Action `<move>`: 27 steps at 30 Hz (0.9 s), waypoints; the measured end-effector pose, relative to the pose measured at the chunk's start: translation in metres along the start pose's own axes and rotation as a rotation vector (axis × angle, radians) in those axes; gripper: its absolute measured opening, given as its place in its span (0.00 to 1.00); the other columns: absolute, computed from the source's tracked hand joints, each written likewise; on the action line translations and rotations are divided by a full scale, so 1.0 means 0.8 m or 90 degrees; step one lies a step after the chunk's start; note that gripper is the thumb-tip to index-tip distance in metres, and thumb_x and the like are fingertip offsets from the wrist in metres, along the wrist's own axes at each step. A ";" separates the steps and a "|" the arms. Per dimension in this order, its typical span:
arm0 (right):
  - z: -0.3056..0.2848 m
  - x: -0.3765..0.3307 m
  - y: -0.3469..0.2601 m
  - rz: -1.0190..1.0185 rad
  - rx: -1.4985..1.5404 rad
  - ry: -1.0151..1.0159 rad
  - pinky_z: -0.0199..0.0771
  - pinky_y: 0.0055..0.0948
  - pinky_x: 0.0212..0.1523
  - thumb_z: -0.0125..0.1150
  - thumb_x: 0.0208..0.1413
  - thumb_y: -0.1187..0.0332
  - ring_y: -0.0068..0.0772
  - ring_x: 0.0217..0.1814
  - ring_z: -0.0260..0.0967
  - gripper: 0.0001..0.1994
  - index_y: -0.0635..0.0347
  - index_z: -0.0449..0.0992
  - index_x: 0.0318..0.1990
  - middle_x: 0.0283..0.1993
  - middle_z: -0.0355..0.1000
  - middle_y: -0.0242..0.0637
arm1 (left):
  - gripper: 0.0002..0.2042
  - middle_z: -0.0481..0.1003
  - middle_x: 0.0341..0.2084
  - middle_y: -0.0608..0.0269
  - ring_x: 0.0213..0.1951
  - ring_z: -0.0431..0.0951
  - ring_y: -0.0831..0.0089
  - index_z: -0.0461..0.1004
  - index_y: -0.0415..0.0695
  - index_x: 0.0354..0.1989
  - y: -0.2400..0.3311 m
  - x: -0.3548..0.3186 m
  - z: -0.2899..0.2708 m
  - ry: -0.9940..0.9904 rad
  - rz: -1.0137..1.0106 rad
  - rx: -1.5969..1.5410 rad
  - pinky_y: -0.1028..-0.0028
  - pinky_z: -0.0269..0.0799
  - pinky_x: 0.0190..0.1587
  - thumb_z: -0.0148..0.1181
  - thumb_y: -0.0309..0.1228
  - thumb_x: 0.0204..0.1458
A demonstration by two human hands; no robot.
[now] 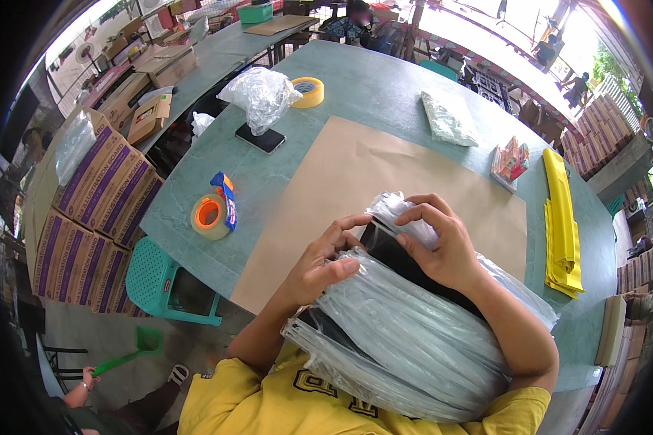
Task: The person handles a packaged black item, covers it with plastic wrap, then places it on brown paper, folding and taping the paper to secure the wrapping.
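Observation:
A thick bundle of clear plastic sleeves point(413, 333) with black sheets point(395, 255) showing between them leans against my yellow shirt, over the table's near edge. My left hand point(326, 261) is at the bundle's left upper edge, thumb on the plastic and curled fingers by a black sheet's corner. At the top, my right hand point(442, 239) pinches crumpled plastic, with its thumb and fingers bent around it. My right forearm lies across the bundle and covers part of it.
Brown paper point(384, 167) covers part of the green table point(268, 181). Around it are a tape dispenser point(214, 214), yellow tape roll point(308, 93), phone point(261, 139), plastic bags point(257, 98), and folded yellow material point(561, 225). A green stool point(152, 279) stands left; another person's hand point(91, 378) holds a green dustpan point(149, 341).

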State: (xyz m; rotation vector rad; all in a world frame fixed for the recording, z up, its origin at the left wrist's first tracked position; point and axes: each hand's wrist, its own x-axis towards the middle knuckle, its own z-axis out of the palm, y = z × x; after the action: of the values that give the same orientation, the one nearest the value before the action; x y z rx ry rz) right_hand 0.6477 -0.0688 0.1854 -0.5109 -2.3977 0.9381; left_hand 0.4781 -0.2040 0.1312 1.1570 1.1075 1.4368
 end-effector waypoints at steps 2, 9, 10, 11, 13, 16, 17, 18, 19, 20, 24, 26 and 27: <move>0.000 0.001 0.003 0.000 0.006 0.000 0.66 0.35 0.49 0.62 0.44 0.76 0.48 0.50 0.65 0.10 0.59 0.73 0.37 0.47 0.67 0.45 | 0.33 0.69 0.33 0.59 0.32 0.68 0.76 0.56 0.37 0.59 0.001 -0.001 0.001 0.008 -0.002 -0.009 0.80 0.62 0.38 0.53 0.41 0.45; -0.001 0.002 -0.001 0.023 0.014 0.008 0.65 0.33 0.49 0.64 0.43 0.76 0.43 0.50 0.66 0.10 0.60 0.73 0.36 0.47 0.67 0.44 | 0.25 0.68 0.35 0.58 0.35 0.66 0.75 0.61 0.38 0.48 -0.018 -0.006 -0.006 0.059 0.041 0.053 0.76 0.62 0.40 0.54 0.40 0.44; 0.000 0.003 -0.003 0.031 0.019 0.010 0.64 0.31 0.50 0.64 0.42 0.76 0.41 0.50 0.66 0.10 0.61 0.74 0.35 0.47 0.67 0.43 | 0.24 0.68 0.36 0.57 0.35 0.66 0.75 0.61 0.38 0.47 -0.017 -0.005 -0.002 0.054 0.054 0.024 0.76 0.62 0.41 0.54 0.40 0.44; 0.000 0.002 -0.002 0.027 0.007 0.005 0.65 0.33 0.49 0.64 0.42 0.75 0.44 0.50 0.66 0.11 0.60 0.73 0.36 0.47 0.67 0.44 | 0.23 0.68 0.37 0.57 0.36 0.66 0.75 0.61 0.39 0.46 -0.017 -0.005 0.000 0.049 0.067 -0.006 0.75 0.62 0.41 0.55 0.40 0.44; -0.002 0.000 0.001 0.018 -0.022 -0.001 0.66 0.36 0.49 0.64 0.42 0.75 0.48 0.52 0.64 0.12 0.58 0.72 0.37 0.48 0.66 0.44 | 0.25 0.68 0.37 0.56 0.36 0.66 0.75 0.61 0.38 0.49 -0.015 -0.005 0.001 0.027 0.034 -0.045 0.76 0.62 0.41 0.55 0.40 0.43; 0.000 0.000 -0.001 0.018 -0.020 -0.006 0.66 0.37 0.50 0.64 0.42 0.75 0.49 0.52 0.64 0.13 0.57 0.72 0.37 0.49 0.66 0.44 | 0.31 0.68 0.36 0.56 0.36 0.67 0.74 0.58 0.37 0.55 -0.001 0.001 0.003 0.000 0.004 -0.041 0.76 0.62 0.41 0.54 0.41 0.43; 0.000 -0.001 0.000 0.018 -0.016 -0.006 0.65 0.37 0.50 0.64 0.42 0.75 0.49 0.52 0.64 0.12 0.57 0.73 0.37 0.49 0.66 0.44 | 0.33 0.68 0.36 0.56 0.36 0.67 0.74 0.57 0.37 0.57 0.004 0.003 0.003 -0.007 -0.003 -0.030 0.77 0.62 0.41 0.54 0.41 0.43; 0.000 -0.001 0.000 0.016 -0.013 -0.006 0.65 0.37 0.50 0.64 0.42 0.75 0.49 0.52 0.64 0.12 0.57 0.73 0.37 0.49 0.66 0.44 | 0.34 0.69 0.36 0.55 0.36 0.68 0.74 0.56 0.37 0.59 0.005 0.004 0.002 -0.008 -0.001 -0.017 0.77 0.62 0.41 0.53 0.42 0.43; 0.001 0.000 0.000 0.015 -0.010 -0.007 0.65 0.37 0.50 0.64 0.42 0.75 0.48 0.52 0.64 0.12 0.57 0.73 0.37 0.49 0.66 0.44 | 0.35 0.69 0.35 0.55 0.36 0.68 0.73 0.54 0.37 0.61 0.005 0.004 0.001 -0.009 0.001 -0.005 0.77 0.62 0.41 0.53 0.42 0.44; 0.001 0.000 0.000 0.017 -0.010 -0.006 0.65 0.37 0.50 0.64 0.42 0.75 0.49 0.52 0.64 0.12 0.57 0.73 0.37 0.49 0.66 0.44 | 0.37 0.69 0.35 0.55 0.37 0.68 0.73 0.53 0.37 0.62 0.005 0.005 0.000 -0.010 0.003 0.007 0.78 0.62 0.41 0.53 0.43 0.44; 0.001 0.000 0.002 0.009 -0.017 0.002 0.66 0.36 0.49 0.64 0.42 0.75 0.49 0.51 0.64 0.12 0.58 0.72 0.37 0.49 0.66 0.44 | 0.36 0.70 0.35 0.55 0.38 0.69 0.72 0.54 0.37 0.62 0.005 0.006 -0.002 -0.018 0.003 0.036 0.78 0.62 0.42 0.52 0.44 0.44; 0.002 0.000 0.003 0.004 -0.038 0.037 0.66 0.36 0.49 0.63 0.43 0.75 0.48 0.51 0.65 0.13 0.59 0.71 0.39 0.48 0.66 0.44 | 0.36 0.70 0.35 0.55 0.38 0.69 0.72 0.55 0.37 0.62 0.004 0.006 -0.002 -0.018 0.000 0.033 0.77 0.63 0.42 0.52 0.43 0.44; 0.002 0.000 0.005 0.005 -0.054 0.070 0.66 0.36 0.48 0.63 0.43 0.74 0.48 0.50 0.65 0.14 0.59 0.71 0.40 0.48 0.66 0.45 | 0.36 0.70 0.35 0.55 0.38 0.69 0.72 0.55 0.37 0.62 0.005 0.006 -0.001 -0.018 0.001 0.028 0.77 0.63 0.42 0.52 0.43 0.44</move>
State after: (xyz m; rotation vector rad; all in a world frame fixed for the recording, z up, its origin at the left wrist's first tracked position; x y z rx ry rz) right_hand 0.6470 -0.0671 0.1817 -0.5892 -2.3454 0.7937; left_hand 0.4761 -0.2002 0.1352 1.2054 1.1238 1.3992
